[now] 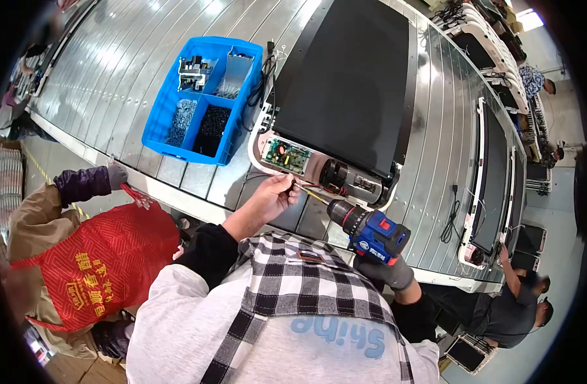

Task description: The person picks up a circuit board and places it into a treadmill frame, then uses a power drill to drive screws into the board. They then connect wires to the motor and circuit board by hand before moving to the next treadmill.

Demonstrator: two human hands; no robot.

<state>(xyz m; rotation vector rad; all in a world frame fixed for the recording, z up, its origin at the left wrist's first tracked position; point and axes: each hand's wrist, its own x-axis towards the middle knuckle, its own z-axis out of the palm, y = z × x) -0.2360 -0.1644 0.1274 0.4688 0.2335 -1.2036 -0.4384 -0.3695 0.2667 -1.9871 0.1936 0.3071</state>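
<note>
Head view, my left hand [274, 195] pinched shut at the bit [316, 197], my right hand [389, 273] gripping blue drill [372, 232]

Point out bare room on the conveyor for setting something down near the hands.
Widest: the bare slats left of the blue bin. A narrower strip runs between the treadmill and the next one, with a cable low in it. Crowded: the open motor end, where the left hand and the drill in the right hand meet.

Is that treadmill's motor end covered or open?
Open: the green circuit board and black motor lie bare with no cover over them. The right hand holds a drill nearby.
</note>
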